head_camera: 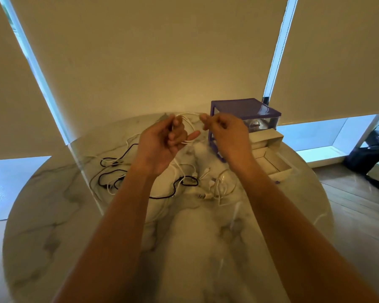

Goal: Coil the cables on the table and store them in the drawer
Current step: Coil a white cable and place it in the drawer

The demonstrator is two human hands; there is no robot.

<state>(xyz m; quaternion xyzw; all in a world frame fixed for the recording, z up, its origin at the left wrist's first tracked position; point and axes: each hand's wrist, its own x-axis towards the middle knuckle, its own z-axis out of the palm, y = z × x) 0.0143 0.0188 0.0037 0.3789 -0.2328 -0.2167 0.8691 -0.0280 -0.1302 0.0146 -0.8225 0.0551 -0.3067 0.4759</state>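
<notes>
Hands raised above round marble worktop [53, 226]: left hand [162, 143] grips loops of thin white cable [189, 121], right hand [224, 132] pinches its end; purple plastic drawer unit [245, 110] just beyond.

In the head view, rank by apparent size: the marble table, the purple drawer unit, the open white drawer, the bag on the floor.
1. marble table
2. purple drawer unit
3. bag and open white drawer: look alike, not ranked; the bag is cut off at the frame edge.
</notes>
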